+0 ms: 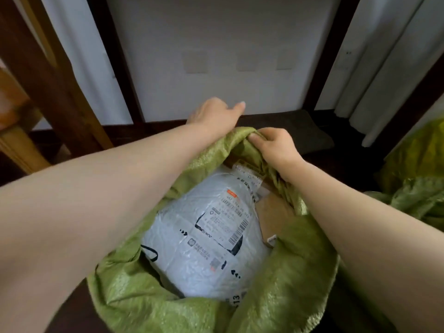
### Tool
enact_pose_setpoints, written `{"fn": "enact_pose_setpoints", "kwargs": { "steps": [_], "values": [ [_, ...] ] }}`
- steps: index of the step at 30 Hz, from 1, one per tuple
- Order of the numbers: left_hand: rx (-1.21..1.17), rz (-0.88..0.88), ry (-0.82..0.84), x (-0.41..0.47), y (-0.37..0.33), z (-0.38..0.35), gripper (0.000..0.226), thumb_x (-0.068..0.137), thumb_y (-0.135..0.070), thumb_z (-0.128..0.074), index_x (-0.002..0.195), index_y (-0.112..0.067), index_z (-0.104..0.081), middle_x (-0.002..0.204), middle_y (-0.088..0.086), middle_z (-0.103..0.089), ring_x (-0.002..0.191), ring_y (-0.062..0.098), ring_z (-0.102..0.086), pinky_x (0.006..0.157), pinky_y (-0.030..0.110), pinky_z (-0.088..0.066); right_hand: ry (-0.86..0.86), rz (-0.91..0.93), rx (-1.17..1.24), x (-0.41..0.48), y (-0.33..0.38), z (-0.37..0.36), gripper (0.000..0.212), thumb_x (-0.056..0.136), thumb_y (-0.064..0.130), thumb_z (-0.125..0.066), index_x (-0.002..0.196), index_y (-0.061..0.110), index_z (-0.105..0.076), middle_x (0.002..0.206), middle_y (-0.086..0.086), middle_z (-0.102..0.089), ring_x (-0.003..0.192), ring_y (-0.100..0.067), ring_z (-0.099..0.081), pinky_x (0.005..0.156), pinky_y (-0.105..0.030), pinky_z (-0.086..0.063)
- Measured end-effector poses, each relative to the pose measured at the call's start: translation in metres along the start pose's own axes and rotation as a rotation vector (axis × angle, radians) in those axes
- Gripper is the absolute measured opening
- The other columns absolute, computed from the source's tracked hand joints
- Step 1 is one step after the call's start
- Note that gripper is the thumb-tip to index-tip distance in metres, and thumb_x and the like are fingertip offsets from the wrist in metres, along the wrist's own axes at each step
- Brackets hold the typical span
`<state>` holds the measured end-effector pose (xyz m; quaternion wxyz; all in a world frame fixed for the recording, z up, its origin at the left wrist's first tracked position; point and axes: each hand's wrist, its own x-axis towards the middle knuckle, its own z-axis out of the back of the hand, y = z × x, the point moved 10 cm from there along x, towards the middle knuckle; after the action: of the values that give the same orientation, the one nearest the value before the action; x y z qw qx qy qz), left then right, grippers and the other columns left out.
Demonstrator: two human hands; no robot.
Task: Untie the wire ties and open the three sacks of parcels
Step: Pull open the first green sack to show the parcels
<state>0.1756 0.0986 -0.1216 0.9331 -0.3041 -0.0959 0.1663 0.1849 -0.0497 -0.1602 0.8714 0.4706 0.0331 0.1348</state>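
Soft even light, glare on the white parcel (pixel 192 248), sheen on the green sack (pixel 288 272) around the parcel, floor (pixel 348 162) beyond the parcel in shadow, my left hand (pixel 213 114) above the parcel motion-smeared, wooden frames (pixel 48 80) left of the parcel bowed, blurry

A white wall panel (pixel 216 56) occupies 12 o'clock, framed by dark wooden posts (pixel 115 63). White curtains (pixel 384 68) hang at 2 o'clock. A brown wooden frame (pixel 48 87) stands at 10 o'clock. The floor (pixel 348 164) is dark. Lighting is soft and dim.
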Motion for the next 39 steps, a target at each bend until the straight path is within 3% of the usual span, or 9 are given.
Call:
{"fn": "enact_pose_setpoints", "kwargs": {
  "steps": [6,9,12,17,21,25,30,34,39],
  "values": [
    [0.723,-0.434,-0.115,-0.058,0.001,-0.011,0.053,0.087,-0.061,-0.044,0.121,-0.021,-0.057,0.117,0.003,-0.054,0.111,0.026,-0.049,0.082,0.037,-0.038,0.034,-0.303,0.291,0.003,-0.031,-0.001,0.018,0.082,0.017,-0.062,0.087,0.000,-0.068,0.085,-0.020,-0.068,0.084,-0.029,-0.065,0.084,-0.041,-0.052],
    [0.091,-0.089,0.082,-0.044,0.047,-0.023,0.036,0.089,-0.049,-0.054,0.081,-0.017,-0.067,0.074,0.002,-0.060,0.076,0.025,-0.058,0.065,0.029,-0.037,0.067,-0.394,0.395,0.001,-0.043,-0.003,0.020,0.083,0.028,-0.062,0.090,0.010,-0.065,0.085,-0.012,-0.068,0.086,-0.031,-0.067,0.086,-0.039,-0.052],
    [-0.375,0.266,0.251,-0.031,0.069,-0.036,0.046,0.082,-0.046,-0.066,0.099,-0.004,-0.067,0.083,0.010,-0.065,0.078,0.024,-0.062,0.074,0.034,-0.051,0.019,-0.317,-0.037,0.008,-0.042,0.008,0.043,0.090,0.047,-0.051,0.112,0.012,-0.060,0.103,-0.007,-0.065,0.101,-0.027,-0.062,0.093,-0.035,-0.046],
    [-0.558,0.436,0.421,-0.027,0.080,-0.043,0.034,0.092,-0.035,-0.057,0.095,-0.001,-0.063,0.056,0.006,-0.064,0.062,0.021,-0.058,0.059,0.030,-0.051,0.146,0.476,-0.376,-0.022,0.052,-0.034,0.074,0.080,0.060,-0.049,0.142,0.021,-0.038,0.134,-0.005,-0.050,0.128,-0.022,-0.043,0.110,-0.040,-0.029],
    [-0.545,0.411,0.372,-0.025,0.075,-0.042,0.031,0.095,-0.034,-0.051,0.082,-0.007,-0.061,0.076,0.009,-0.060,0.063,0.022,-0.057,0.058,0.027,-0.046,0.196,0.524,-0.590,-0.020,0.039,-0.062,0.046,0.091,0.028,-0.054,0.136,0.026,-0.048,0.114,-0.010,-0.058,0.108,-0.029,-0.056,0.087,-0.041,-0.047],
    [0.310,-0.033,0.064,-0.033,0.042,-0.008,0.058,0.088,-0.055,-0.040,0.124,-0.013,-0.056,0.128,0.010,-0.050,0.119,0.030,-0.046,0.091,0.036,-0.038,0.122,0.331,-0.399,-0.001,0.031,-0.057,0.034,0.090,0.014,-0.047,0.118,0.021,-0.064,0.108,-0.008,-0.067,0.104,-0.028,-0.059,0.086,-0.036,-0.048],
    [0.843,-0.364,-0.042,-0.085,0.039,-0.010,0.060,0.089,-0.053,-0.047,0.134,-0.012,-0.046,0.123,0.008,-0.043,0.115,0.029,-0.040,0.087,0.037,-0.036,0.045,0.017,-0.329,0.009,0.011,-0.036,0.027,0.079,0.013,-0.046,0.088,0.019,-0.071,0.091,-0.003,-0.065,0.092,-0.025,-0.056,0.074,-0.029,-0.042],
    [0.220,0.007,0.151,-0.072,0.074,-0.014,0.038,0.092,-0.043,-0.052,0.084,-0.009,-0.067,0.071,0.005,-0.057,0.076,0.029,-0.059,0.061,0.029,-0.037,0.042,-0.002,-0.444,0.005,0.009,-0.026,0.023,0.082,0.023,-0.044,0.075,0.014,-0.063,0.080,-0.005,-0.060,0.086,-0.030,-0.056,0.076,-0.032,-0.041],
    [-0.478,0.489,0.247,-0.050,0.115,-0.024,0.035,0.085,-0.037,-0.066,0.092,-0.003,-0.060,0.065,0.007,-0.060,0.055,0.018,-0.059,0.049,0.026,-0.048,0.266,0.375,-0.529,-0.017,0.053,-0.065,0.047,0.087,0.025,-0.050,0.134,0.031,-0.048,0.136,-0.001,-0.049,0.126,-0.023,-0.044,0.108,-0.035,-0.028]
  ]
}}
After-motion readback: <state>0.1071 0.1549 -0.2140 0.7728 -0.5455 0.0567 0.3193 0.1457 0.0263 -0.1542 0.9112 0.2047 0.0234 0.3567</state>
